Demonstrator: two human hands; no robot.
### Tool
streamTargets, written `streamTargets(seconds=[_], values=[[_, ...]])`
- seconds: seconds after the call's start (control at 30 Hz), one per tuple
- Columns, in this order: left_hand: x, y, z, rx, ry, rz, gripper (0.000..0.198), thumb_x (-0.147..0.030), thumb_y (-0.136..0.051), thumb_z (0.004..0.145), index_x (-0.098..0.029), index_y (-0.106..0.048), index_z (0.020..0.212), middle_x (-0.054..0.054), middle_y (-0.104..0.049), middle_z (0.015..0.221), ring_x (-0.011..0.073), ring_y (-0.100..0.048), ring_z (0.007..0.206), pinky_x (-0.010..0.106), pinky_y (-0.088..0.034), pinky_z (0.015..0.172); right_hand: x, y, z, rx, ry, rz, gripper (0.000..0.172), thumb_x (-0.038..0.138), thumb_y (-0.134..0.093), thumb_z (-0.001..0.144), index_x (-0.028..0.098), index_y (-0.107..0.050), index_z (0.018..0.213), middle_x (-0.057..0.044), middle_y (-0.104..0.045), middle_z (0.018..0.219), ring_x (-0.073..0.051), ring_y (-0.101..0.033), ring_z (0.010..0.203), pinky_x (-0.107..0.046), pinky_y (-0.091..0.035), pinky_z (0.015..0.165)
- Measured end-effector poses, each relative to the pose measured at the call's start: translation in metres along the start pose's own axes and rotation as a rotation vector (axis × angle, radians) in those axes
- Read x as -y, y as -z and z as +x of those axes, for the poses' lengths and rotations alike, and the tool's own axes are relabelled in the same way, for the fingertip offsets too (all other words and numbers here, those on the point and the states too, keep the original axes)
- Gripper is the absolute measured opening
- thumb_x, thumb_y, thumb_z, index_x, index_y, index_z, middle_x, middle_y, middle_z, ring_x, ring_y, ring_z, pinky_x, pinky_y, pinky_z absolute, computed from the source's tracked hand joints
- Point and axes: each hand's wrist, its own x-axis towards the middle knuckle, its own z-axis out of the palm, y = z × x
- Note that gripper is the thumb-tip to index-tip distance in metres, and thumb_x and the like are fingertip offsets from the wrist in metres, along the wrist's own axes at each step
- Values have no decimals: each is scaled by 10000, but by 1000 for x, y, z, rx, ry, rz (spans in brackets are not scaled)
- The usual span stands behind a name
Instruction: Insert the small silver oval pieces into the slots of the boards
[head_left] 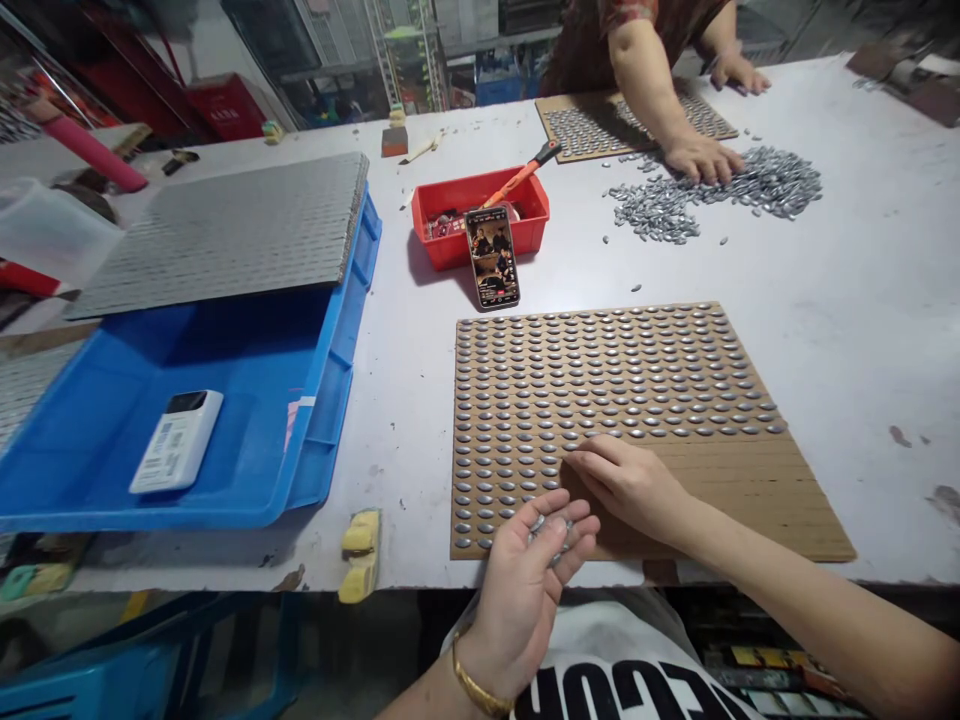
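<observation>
In front of me lies a brown cardboard sheet (720,490) with rows of small silver oval metal pieces (600,355) on it. The rows cover its far part and left side; bare cardboard shows at the near right. My left hand (536,560), palm up over the near edge, cups several loose silver oval pieces (551,527) under its curled fingers and thumb. Fingertips pinched together, my right hand (630,485) touches down at the end of a row near the sheet's middle. Whatever is between those fingertips is hidden.
A blue crate (341,400) on the left holds a white device (178,442) and carries stacked filled sheets (240,230). Beyond my sheet, a phone (493,258) leans on a red bin (480,240). Across the table, a co-worker's hand (703,158) rests on a silver pile (780,182).
</observation>
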Motion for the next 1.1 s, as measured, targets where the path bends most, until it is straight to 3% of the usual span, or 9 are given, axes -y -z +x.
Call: streamTargets(seconds=[0.17,0.27,0.4,0.57,0.67,0.83,1.0,1.1], values=[[-1,1,1,-37,0,9,263,-263,-630,856,-109,-572,1061,170,-692,1083,212,-690,933,309,-541,848,0,3,0,37,17,-105,199,99,-453,911,151,-641,951,-70,-580,857,-146,-528,765,-222,-416,624],[-1,0,2,-50,9,-27,267,-290,-612,867,-101,-587,1053,178,-692,1075,228,-690,938,327,-541,854,-2,3,3,29,10,-87,191,103,-458,908,153,-641,926,-74,-578,867,-151,-531,774,-229,-426,638],[0,0,4,-51,16,-91,265,-275,-608,864,-101,-601,1064,184,-675,1110,248,-671,996,364,-516,915,5,12,4,5,-42,79,196,139,-453,931,170,-623,1024,-82,-605,939,-160,-570,826,-260,-476,696],[3,-1,5,-26,-44,-77,145,-217,-617,848,-148,-619,975,84,-664,1002,168,-644,922,353,-509,902,31,29,0,-14,-82,324,215,226,-529,911,212,-619,1106,-99,-613,1048,-202,-589,942,-332,-519,780],[5,-3,5,1,-80,-49,97,-228,-607,854,-159,-615,922,52,-642,981,145,-617,908,327,-499,892,44,28,-5,5,-74,356,238,211,-529,902,222,-623,1121,-107,-623,1048,-219,-589,956,-369,-534,782],[7,-6,4,-9,-74,-69,65,-226,-627,840,-166,-606,855,24,-623,929,121,-593,878,316,-497,892,50,21,-15,-138,-92,470,209,149,-498,913,213,-609,1078,-96,-655,1040,-210,-618,978,-372,-540,826],[5,-4,0,-63,-37,-118,100,-188,-575,849,-134,-632,911,99,-669,997,222,-645,980,408,-507,924,38,26,-24,-241,-195,455,230,144,-532,905,228,-594,1110,-60,-694,934,-177,-663,836,-285,-554,722],[2,-1,-3,-61,-45,-101,184,-157,-550,849,-89,-635,996,173,-669,1116,271,-643,1058,404,-478,980,27,22,-24,-259,-131,295,299,124,-497,915,232,-601,1174,-70,-685,914,-175,-652,811,-280,-547,680]])
